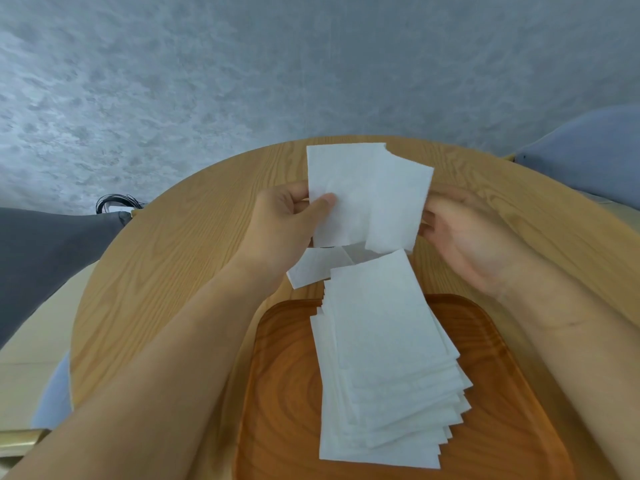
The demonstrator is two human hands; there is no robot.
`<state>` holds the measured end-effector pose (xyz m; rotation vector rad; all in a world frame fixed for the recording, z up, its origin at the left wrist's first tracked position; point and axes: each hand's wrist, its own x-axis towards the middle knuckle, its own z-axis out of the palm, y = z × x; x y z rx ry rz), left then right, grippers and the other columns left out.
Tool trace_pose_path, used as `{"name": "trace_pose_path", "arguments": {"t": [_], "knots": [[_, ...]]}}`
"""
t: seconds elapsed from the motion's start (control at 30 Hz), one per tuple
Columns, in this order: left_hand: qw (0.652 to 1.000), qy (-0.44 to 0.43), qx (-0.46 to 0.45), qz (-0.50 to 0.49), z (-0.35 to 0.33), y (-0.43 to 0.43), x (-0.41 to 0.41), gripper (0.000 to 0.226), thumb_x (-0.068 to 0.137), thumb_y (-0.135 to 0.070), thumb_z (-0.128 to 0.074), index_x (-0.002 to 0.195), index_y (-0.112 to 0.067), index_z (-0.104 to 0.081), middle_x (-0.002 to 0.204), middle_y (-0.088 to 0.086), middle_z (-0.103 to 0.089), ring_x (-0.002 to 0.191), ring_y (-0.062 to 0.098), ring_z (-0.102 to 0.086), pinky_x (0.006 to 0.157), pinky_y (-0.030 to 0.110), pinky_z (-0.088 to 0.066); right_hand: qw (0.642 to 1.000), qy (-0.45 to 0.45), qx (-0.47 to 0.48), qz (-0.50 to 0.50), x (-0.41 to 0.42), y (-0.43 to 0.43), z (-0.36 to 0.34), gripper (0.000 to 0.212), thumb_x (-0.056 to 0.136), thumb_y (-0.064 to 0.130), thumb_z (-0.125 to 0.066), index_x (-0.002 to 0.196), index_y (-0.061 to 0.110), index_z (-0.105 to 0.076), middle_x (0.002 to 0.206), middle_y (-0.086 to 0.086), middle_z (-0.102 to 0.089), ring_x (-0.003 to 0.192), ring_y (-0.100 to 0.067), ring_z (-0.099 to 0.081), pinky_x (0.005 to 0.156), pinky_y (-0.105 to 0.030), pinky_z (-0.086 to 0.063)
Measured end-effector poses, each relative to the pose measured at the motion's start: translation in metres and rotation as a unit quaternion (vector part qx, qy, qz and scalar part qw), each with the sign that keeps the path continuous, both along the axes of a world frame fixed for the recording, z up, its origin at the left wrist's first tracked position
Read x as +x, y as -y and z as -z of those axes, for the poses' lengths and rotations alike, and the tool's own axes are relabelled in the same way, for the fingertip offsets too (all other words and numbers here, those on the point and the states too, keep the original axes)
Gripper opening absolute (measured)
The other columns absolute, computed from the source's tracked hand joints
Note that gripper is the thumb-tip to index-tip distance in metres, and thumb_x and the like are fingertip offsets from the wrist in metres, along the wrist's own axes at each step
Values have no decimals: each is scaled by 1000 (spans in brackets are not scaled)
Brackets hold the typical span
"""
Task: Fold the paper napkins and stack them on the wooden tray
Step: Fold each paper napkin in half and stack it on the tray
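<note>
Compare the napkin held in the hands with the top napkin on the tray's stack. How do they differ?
The held napkin is raised, gripped by the left hand and right hand; the top napkin lies stacked on the wooden tray. The held napkin bends mid-fold; the top napkin lies flat. Both are white paper.

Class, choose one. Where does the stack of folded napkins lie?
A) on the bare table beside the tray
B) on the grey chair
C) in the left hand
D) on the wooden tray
D: the stack rests on the tray; the left hand and right hand hold only one napkin.
</note>
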<state>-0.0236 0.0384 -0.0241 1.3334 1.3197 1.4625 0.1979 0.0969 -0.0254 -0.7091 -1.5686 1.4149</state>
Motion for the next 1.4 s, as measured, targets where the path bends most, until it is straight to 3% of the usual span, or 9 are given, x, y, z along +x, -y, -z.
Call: {"name": "trace_pose_path", "arguments": {"t": [0.23, 0.5, 0.63, 0.83, 0.97, 1.07, 1.17, 1.23, 1.4], "knots": [[1000, -16, 10, 26, -3, 4, 4, 20, 106, -17, -59, 115, -15, -77, 109, -1, -82, 99, 18, -78, 84, 37, -65, 1000, -10, 19, -6, -2, -4, 5, 27, 97, 25, -58, 101, 27, -85, 119, 0, -79, 117, -20, -70, 105, -40, -49], [999, 27, -29, 21, -13, 5, 4, 52, 107, -54, -43, 122, -15, -73, 111, 7, -81, 103, 25, -78, 91, 42, -63, 998, -21, 51, 30, 1, -1, 2, 28, 105, 13, -53, 120, 18, -76, 128, 0, -75, 123, -18, -68, 105, -39, -52], [1000, -2, -9, 18, -12, 6, 4, 44, 105, -48, -52, 124, -14, -72, 116, 4, -79, 101, 19, -78, 86, 36, -65, 998, -14, 54, 43, -1, 3, -1, 30, 107, 11, -51, 124, 19, -74, 133, 1, -73, 128, -21, -63, 110, -40, -48], [1000, -6, 6, 3, -9, 5, 2, 23, 103, -24, -64, 118, -11, -75, 105, 3, -82, 96, 20, -79, 78, 32, -65, 998, -39, 39, -4, 0, 10, -9, 28, 96, 22, -57, 99, 20, -84, 114, -8, -79, 101, -25, -70, 86, -39, -53], [999, 18, 3, 49, -12, 7, -2, 27, 102, -15, -65, 127, -8, -71, 117, 9, -79, 108, 31, -76, 96, 57, -59, 999, -29, 31, -19, 1, 12, -12, 26, 95, 20, -62, 115, 17, -78, 90, -1, -76, 76, -17, -63, 66, -29, -51], [995, 6, -25, 96, -15, 8, -4, 30, 97, -16, -67, 124, -3, -72, 122, 23, -74, 118, 56, -63, 103, 77, -43, 999, -6, 33, -3, 1, 13, -13, 31, 100, 13, -63, 129, 21, -69, 78, 3, -71, 71, -15, -59, 68, -38, -46], [984, -31, -56, 164, -16, 10, -5, 31, 92, -16, -69, 117, 2, -71, 112, 25, -75, 91, 55, -66, 77, 53, -58, 999, 15, 32, 7, 2, 15, -13, 34, 100, 8, -62, 130, 23, -68, 76, 5, -71, 69, -18, -58, 65, -35, -45], [971, -68, -73, 216, -17, 13, -6, 16, 91, -12, -70, 104, -4, -73, 90, 19, -72, 61, 29, -61, 53, 28, -52, 998, 48, 40, 7, 3, 16, -14, 30, 99, 5, -63, 123, 21, -72, 71, 7, -68, 62, -13, -56, 54, -24, -45], [955, -125, -91, 253, -17, 14, -8, 5, 90, -15, -72, 95, -13, -73, 72, 6, -71, 50, 15, -60, 46, 21, -45, 992, 116, 45, -30, 4, 17, -13, 21, 95, 1, -65, 91, 17, -77, 62, 3, -63, 53, -8, -52, 45, -19, -42]]}}
